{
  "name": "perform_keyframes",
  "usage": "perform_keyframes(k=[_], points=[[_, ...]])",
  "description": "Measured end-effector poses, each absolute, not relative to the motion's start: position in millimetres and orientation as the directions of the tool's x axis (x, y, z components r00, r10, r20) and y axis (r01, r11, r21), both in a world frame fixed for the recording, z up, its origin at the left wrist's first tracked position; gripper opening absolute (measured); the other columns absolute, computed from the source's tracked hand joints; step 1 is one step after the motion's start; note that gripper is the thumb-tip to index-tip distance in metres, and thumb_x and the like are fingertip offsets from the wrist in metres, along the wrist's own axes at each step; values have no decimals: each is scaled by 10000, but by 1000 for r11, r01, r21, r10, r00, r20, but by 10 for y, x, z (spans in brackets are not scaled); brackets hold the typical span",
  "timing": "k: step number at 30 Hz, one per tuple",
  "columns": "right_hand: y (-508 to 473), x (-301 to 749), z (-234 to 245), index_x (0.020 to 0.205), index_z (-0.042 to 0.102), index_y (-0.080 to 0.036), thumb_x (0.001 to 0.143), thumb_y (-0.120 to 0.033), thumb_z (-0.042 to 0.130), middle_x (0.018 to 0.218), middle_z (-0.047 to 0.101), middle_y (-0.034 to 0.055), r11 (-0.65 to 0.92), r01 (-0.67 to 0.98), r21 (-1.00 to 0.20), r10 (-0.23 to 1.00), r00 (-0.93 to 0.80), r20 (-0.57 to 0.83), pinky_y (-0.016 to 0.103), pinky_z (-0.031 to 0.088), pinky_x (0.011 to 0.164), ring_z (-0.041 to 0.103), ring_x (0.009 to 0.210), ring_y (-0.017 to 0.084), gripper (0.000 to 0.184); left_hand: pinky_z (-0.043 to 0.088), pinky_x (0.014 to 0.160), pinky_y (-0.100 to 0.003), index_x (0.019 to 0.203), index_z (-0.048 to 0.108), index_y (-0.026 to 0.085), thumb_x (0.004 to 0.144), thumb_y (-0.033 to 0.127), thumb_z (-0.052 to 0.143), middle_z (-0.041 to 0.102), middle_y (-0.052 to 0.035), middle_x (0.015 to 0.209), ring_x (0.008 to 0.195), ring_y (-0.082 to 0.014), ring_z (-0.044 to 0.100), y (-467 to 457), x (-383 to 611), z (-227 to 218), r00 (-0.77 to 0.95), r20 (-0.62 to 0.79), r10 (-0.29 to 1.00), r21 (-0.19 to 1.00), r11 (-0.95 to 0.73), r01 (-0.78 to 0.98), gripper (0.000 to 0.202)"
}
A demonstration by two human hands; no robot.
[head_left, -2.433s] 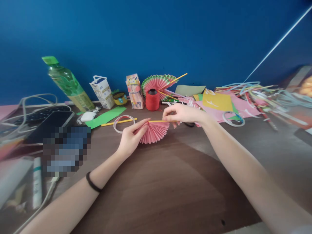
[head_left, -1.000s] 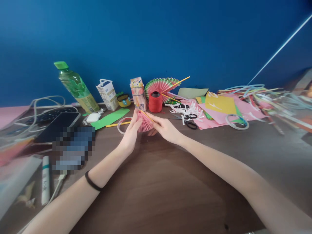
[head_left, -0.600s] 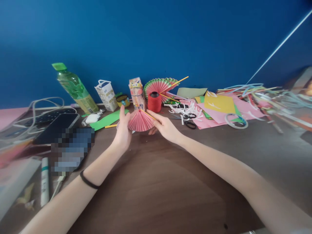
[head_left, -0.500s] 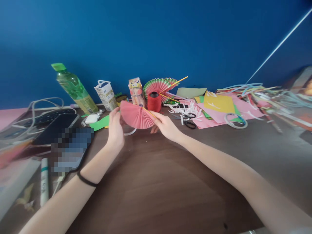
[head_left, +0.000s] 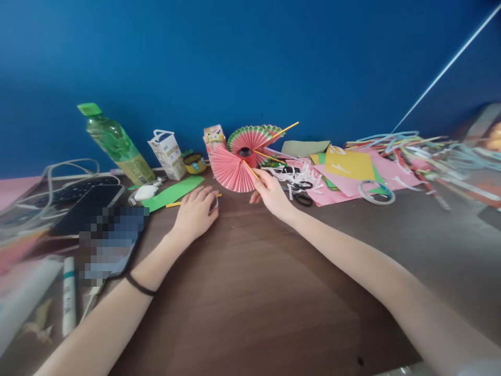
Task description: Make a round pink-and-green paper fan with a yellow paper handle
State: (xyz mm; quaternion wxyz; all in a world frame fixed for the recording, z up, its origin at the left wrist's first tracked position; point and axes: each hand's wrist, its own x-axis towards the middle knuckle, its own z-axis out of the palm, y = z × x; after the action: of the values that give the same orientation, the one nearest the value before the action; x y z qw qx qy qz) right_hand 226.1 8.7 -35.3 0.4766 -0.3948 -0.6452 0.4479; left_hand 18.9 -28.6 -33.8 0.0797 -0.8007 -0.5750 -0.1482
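My right hand pinches the yellow stick handle of a pleated pink paper fan. The fan is spread in a half circle and held up off the table. My left hand is low at the table, its fingers and thumb closed round a pale roll of tape, most of which is hidden under the hand. Beside the left fingers lie a green paper strip and a yellow stick. Behind the pink fan stand a red spool, partly covered, and a green-edged pink paper fan.
Black scissors, white paper shreds and coloured sheets lie to the right. At the left are a green bottle, a carton, a phone and a marker. A blue wall closes off the back.
My left hand has let go of the pink fan and moved down onto the roll of tape. The fan, still in my right hand, has shifted right and tilted, now partly covering the red spool.
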Motion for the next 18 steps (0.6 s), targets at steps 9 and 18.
perform_keyframes(k=[9,18], points=[[95,2264,-386,1169,443,-202,902,-283,383,904,598,29,311,81,-947,925,-255,282,202,448,439,570,466,54,286,409,825,-424,947,625,165,838,203,394,643,-130,944,959,-309,558,-306,174,-295,352,326,877,-262,-274,925,258],[74,2250,-389,1156,426,-206,906,-260,377,854,580,8,310,86,-947,928,-243,282,206,452,456,567,479,57,260,403,736,-386,877,594,156,891,264,368,616,-134,837,858,-292,554,-176,26,-330,370,284,885,-261,-300,918,251]])
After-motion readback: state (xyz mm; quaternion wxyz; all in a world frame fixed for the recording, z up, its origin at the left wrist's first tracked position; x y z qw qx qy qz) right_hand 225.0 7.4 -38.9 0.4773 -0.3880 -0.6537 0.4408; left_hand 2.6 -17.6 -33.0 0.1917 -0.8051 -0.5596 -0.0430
